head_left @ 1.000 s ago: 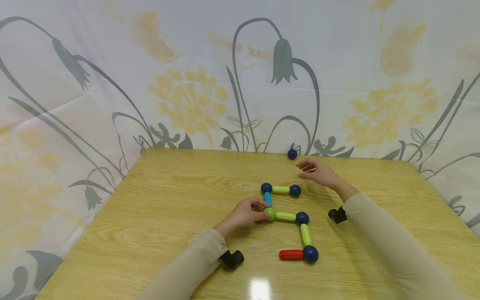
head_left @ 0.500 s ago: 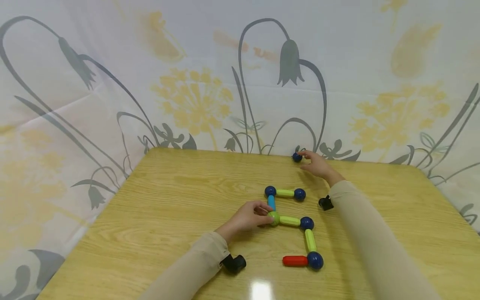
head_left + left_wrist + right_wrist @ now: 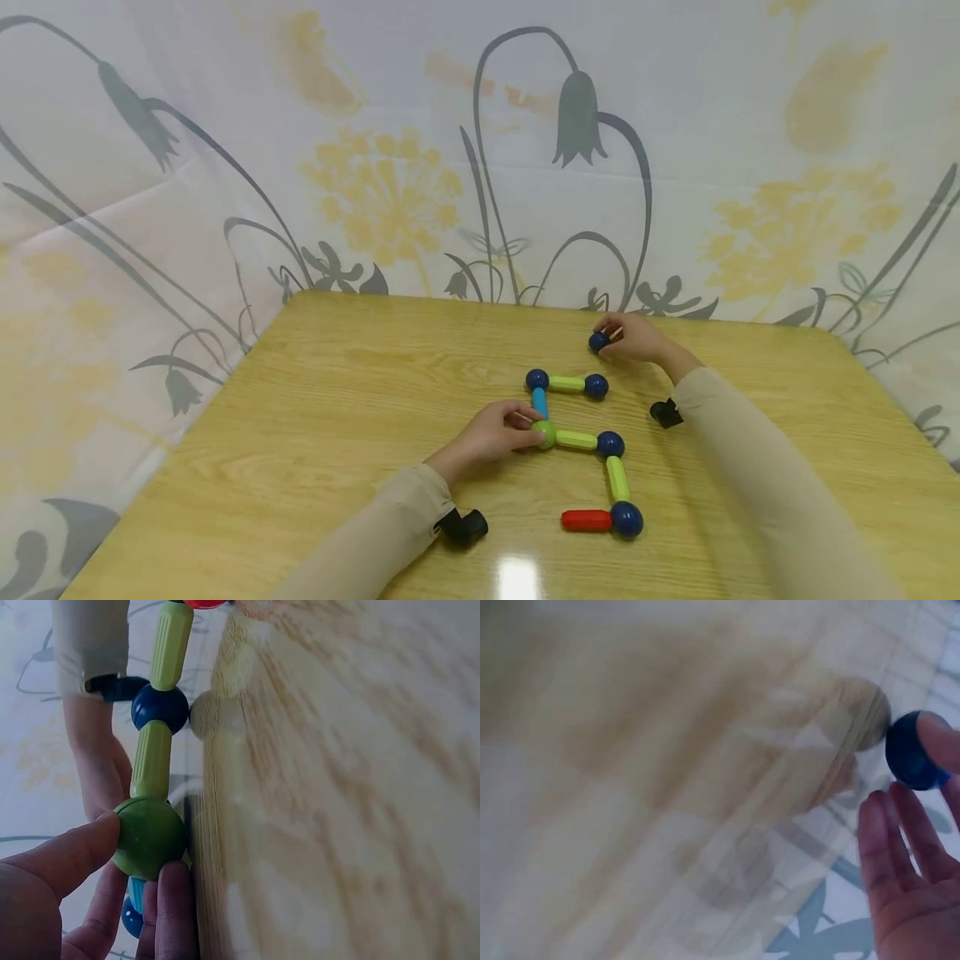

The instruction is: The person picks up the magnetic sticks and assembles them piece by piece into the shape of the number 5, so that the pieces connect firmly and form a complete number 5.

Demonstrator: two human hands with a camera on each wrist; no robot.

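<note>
My left hand [image 3: 495, 433] pinches a green ball [image 3: 150, 838] between thumb and fingers. This ball joins a blue rod [image 3: 540, 403] and a yellow-green rod [image 3: 576, 440] in an S-shaped chain on the table. Along the chain follow a dark blue ball [image 3: 611, 445], another yellow-green rod [image 3: 617, 479], a larger dark blue ball [image 3: 626, 519] and a red rod [image 3: 587, 521]. Past the blue rod, a top yellow-green rod [image 3: 566, 384] links two dark blue balls. Behind the chain, my right hand [image 3: 637, 337] grips a loose dark blue ball [image 3: 911, 754] with thumb and fingers.
The wood-grain table [image 3: 360, 367] extends to a flower-printed cloth backdrop [image 3: 420, 150] behind and at the sides. Black wrist cameras [image 3: 463, 527] sit at both cuffs. A bright reflection glares on the table's front part.
My right hand has reached to the table's back edge, taken hold of the loose dark blue ball and brought it nearer. My left hand stays on the green ball.
</note>
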